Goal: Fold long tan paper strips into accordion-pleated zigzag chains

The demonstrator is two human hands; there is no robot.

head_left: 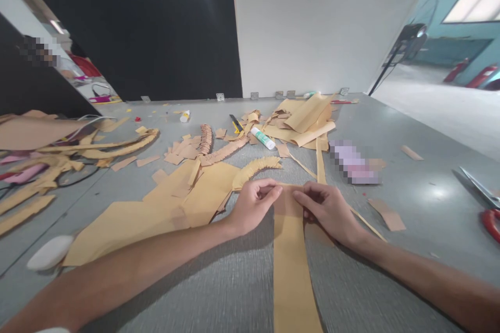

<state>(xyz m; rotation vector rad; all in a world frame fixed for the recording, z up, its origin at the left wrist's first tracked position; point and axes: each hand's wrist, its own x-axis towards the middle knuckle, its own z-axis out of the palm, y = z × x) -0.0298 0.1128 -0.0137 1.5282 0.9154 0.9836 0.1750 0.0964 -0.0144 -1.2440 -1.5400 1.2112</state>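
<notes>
A long tan paper strip [292, 265] runs from the near edge of the view up to both hands. At its far end, my left hand [253, 203] pinches the left corner between thumb and fingers. The right corner is pinched by my right hand [326, 208] in the same way. Just beyond my left hand lies a curved, pleated paper piece [258, 166]. Larger tan paper sheets [128, 223] are spread to the left, partly behind my left forearm. A thin paper strip [320, 161] lies past my right hand.
A glue stick [263, 138] and a yellow-black box cutter [236, 124] lie among paper scraps farther back. Scissors with red handles [492, 218] are at the right edge. A white rounded object [50, 252] sits at left. Crumpled paper [308, 117] is piled near the back panel.
</notes>
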